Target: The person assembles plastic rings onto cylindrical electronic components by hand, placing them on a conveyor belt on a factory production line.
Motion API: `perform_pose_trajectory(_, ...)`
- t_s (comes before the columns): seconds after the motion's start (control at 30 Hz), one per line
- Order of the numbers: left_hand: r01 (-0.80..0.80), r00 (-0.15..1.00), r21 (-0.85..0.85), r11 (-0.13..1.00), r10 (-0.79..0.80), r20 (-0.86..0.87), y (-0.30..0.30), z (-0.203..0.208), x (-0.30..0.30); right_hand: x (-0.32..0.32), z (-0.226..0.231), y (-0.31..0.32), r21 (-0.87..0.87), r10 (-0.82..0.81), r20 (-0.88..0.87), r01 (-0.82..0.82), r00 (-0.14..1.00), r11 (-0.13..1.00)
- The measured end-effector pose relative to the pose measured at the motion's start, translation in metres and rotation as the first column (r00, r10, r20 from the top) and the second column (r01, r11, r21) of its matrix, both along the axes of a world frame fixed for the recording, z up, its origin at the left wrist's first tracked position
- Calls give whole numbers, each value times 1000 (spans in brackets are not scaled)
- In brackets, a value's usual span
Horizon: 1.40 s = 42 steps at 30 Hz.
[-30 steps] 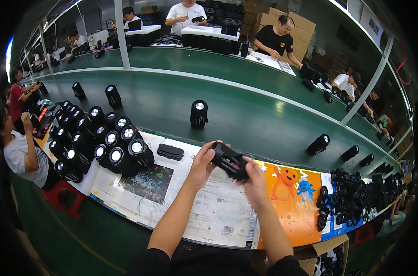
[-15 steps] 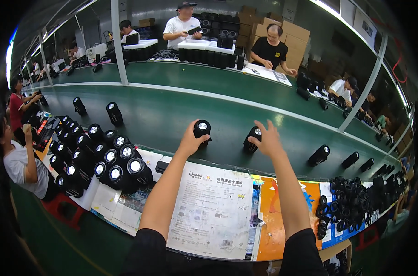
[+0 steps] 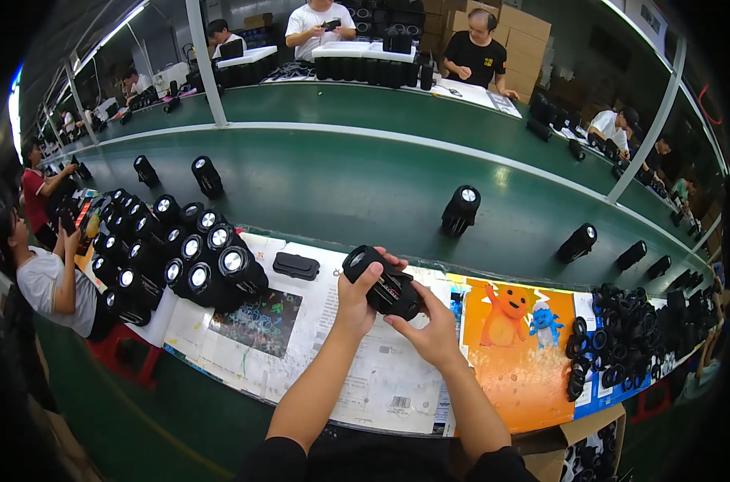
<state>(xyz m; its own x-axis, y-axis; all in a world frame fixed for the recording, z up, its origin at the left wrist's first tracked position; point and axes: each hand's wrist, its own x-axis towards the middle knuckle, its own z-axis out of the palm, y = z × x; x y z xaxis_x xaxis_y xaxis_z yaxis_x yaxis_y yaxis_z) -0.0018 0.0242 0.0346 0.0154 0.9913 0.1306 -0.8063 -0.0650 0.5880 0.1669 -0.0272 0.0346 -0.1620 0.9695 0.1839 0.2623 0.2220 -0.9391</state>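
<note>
A black cylindrical speaker (image 3: 391, 291) is held tilted above the near worktop, between both of my hands. My left hand (image 3: 357, 299) wraps round its upper left end, thumb on top. My right hand (image 3: 434, 325) grips the lower right end, with its thumb at the underside edge. Pale lettering shows along the speaker's side. Beyond my hands, a similar speaker (image 3: 461, 210) with a silver disc on its end stands on the green conveyor belt (image 3: 333, 189).
Many upright black speakers (image 3: 220, 265) crowd the worktop at left, beside a flat black part (image 3: 296, 266). Black rings (image 3: 598, 353) are heaped at right, above an open carton (image 3: 586, 434). More speakers (image 3: 578, 243) stand along the belt. A co-worker (image 3: 52, 273) sits at left; others work across the belt.
My left hand has brought its speaker from the belt back over the worktop. My right hand has left the other speaker on the belt and now holds this one too.
</note>
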Motion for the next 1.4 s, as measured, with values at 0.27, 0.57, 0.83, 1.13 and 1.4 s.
perform_pose_trajectory(0.27,2,998,28,1000,-4,68,0,-16,-1,-5,-7,-9,405,-173,207,77,963,911)
perform_pose_trajectory(0.57,157,975,186,970,-182,126,-1,-32,5,3,0,-11,62,4,1,-4,1000,998)
perform_pose_trajectory(0.83,154,981,135,979,-168,99,-5,-29,4,5,-2,-13,-26,37,-77,-39,996,999)
perform_pose_trajectory(1.13,131,987,106,986,-120,-102,5,-47,-8,9,-3,-7,-95,100,44,-95,994,991)
perform_pose_trajectory(1.4,231,848,151,961,-123,-515,-16,-20,17,187,11,-55,205,-467,202,429,861,880)
